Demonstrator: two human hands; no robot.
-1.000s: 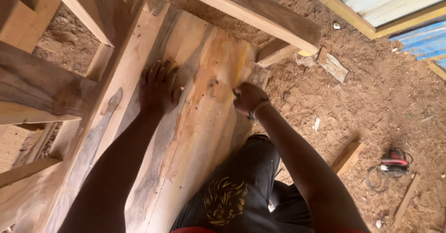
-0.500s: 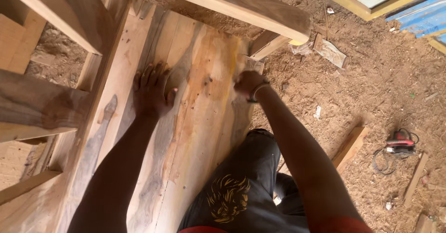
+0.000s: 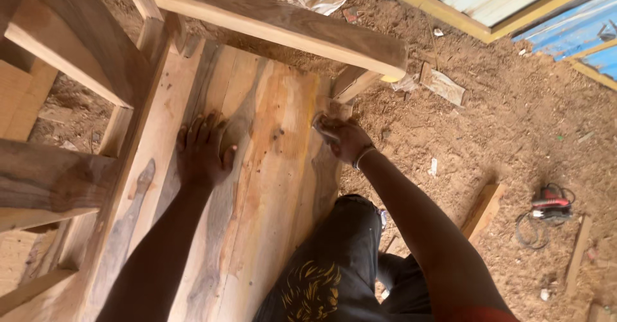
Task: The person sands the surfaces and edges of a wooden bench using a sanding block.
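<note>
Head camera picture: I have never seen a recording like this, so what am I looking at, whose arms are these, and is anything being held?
There is no machine here. The camera sits on a person's head and looks down, so both arms are that person's own. The left hand lies flat, fingers spread, on a wide wooden panel of joined boards, part of a timber frame. The right hand is closed at the panel's edge around a small piece of what looks like sandpaper; I cannot be sure of it. Below is sawdust-covered ground, with a red power tool and its coiled cord off to the right.

Even, warm daylight; soft shadows, edges perhaps slightly blurred.
</note>
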